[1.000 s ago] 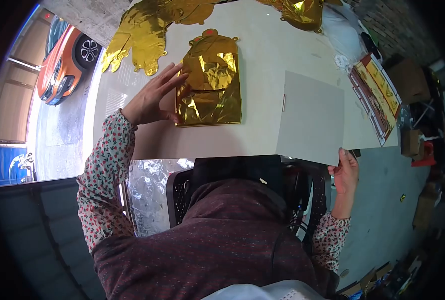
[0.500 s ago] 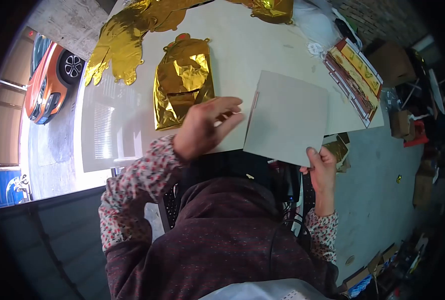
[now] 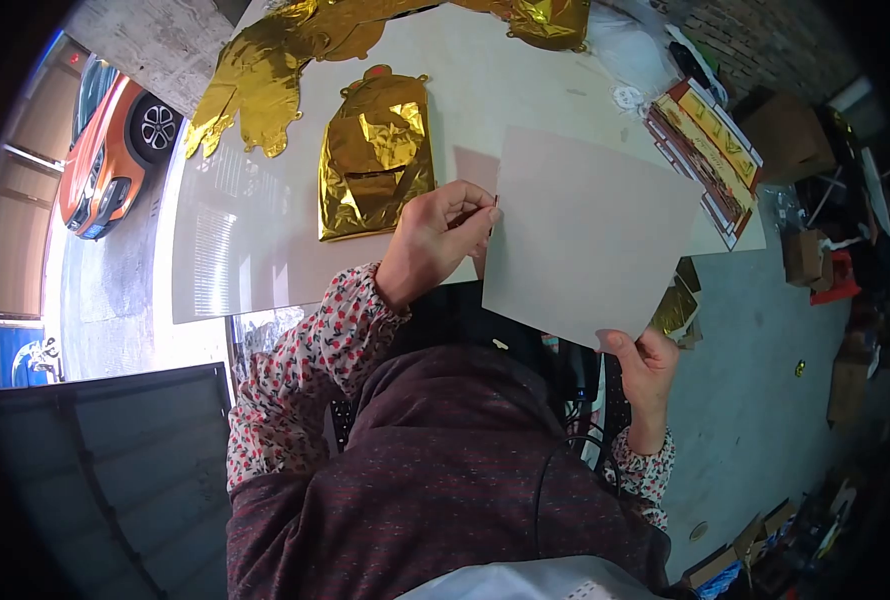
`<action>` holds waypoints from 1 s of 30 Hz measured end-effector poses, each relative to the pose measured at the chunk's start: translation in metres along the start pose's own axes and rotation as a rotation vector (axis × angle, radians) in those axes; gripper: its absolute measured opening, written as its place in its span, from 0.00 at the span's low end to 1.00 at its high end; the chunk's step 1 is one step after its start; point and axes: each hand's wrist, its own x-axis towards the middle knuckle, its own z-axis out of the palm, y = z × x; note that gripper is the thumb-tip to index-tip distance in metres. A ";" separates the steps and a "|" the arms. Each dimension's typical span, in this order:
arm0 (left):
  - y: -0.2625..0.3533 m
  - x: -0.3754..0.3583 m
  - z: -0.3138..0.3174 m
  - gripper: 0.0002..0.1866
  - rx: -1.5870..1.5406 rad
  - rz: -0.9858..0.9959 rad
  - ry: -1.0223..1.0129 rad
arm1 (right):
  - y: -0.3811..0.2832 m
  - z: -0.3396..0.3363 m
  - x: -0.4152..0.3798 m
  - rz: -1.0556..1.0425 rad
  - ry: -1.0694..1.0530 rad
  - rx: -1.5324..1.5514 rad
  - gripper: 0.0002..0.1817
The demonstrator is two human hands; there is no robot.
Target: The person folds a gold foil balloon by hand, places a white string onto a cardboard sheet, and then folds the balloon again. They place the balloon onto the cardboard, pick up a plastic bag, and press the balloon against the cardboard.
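Observation:
A plain pale square card (image 3: pixel 590 235) is held up over the table's front edge. My left hand (image 3: pixel 435 240) is at the card's left edge, thumb and index finger pinched on it. At the card's lower right corner, my right hand (image 3: pixel 645 365) grips it between thumb and fingers. Just beyond my left hand, a folded gold foil piece (image 3: pixel 375 155) lies flat on the table (image 3: pixel 235 240). More crumpled gold foil (image 3: pixel 265 85) lies at the back left.
A red and yellow printed cardboard piece (image 3: pixel 710 160) lies at the table's right, near clear plastic bags (image 3: pixel 630 55). Gold foil (image 3: pixel 675 305) shows below the table's right edge. Cardboard boxes (image 3: pixel 790 135) stand farther right; an orange car (image 3: pixel 110 165) is outside at left.
My left hand has moved right and closed on the card's left edge. The card has come nearer and looks larger, and my right hand still holds its corner.

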 end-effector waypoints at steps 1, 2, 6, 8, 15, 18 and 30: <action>0.002 -0.002 0.000 0.07 -0.018 -0.012 -0.006 | 0.000 0.000 -0.001 -0.007 0.011 -0.015 0.08; 0.006 -0.005 -0.001 0.07 -0.036 -0.025 -0.012 | 0.000 -0.001 -0.003 -0.013 0.022 -0.030 0.08; 0.012 -0.009 0.002 0.08 -0.040 -0.055 -0.022 | 0.003 0.004 -0.001 0.010 0.087 0.145 0.09; 0.008 -0.009 0.005 0.08 -0.009 -0.013 -0.006 | 0.002 0.004 0.001 0.036 0.102 0.161 0.09; 0.010 -0.018 -0.001 0.08 0.221 0.127 0.035 | -0.011 0.001 -0.010 -0.214 -0.018 -0.209 0.09; 0.014 -0.018 -0.002 0.08 0.228 0.156 0.059 | -0.008 0.002 -0.010 -0.198 0.039 -0.189 0.09; 0.015 -0.024 0.003 0.05 -0.250 0.153 0.216 | -0.006 0.042 -0.002 0.134 0.096 0.307 0.12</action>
